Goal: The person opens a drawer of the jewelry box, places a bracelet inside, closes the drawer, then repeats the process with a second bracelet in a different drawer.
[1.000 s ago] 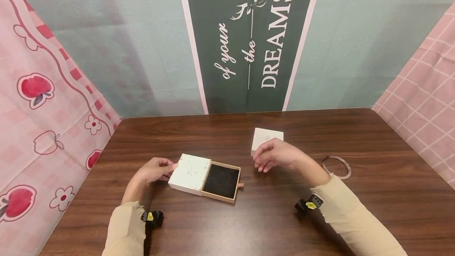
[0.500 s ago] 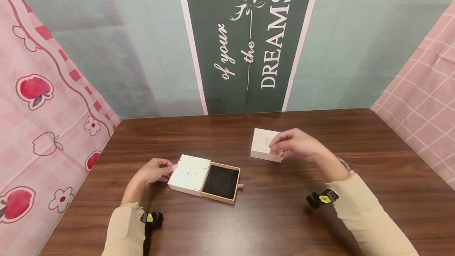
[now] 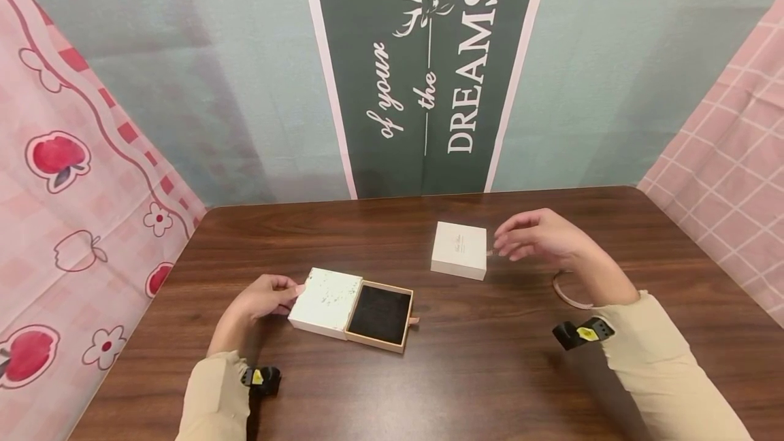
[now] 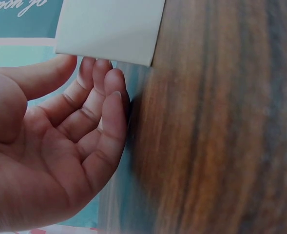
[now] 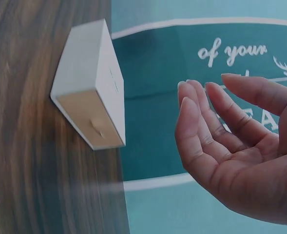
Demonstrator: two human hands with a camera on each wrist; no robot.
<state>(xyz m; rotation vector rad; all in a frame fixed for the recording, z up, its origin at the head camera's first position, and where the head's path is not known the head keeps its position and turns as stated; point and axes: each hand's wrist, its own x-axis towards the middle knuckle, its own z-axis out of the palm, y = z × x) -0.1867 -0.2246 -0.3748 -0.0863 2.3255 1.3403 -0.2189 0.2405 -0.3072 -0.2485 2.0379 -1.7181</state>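
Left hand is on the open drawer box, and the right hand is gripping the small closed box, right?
Not quite. The left hand does touch the open drawer box, but the right hand is open beside the small closed box, not gripping it. The right wrist view shows the gap.

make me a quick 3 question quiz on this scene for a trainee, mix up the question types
1. True or false: the right hand is gripping the small closed box.
2. Which hand touches the open drawer box? A) the left hand B) the right hand C) both hands D) neither hand
3. Fill in: the lining inside the pulled-out drawer is ____ in colour.

Key
1. False. The hand hovers just beside the box, fingers relaxed, with a gap showing in the right wrist view.
2. A. Its fingers rest against the white sleeve at its left end.
3. Black.
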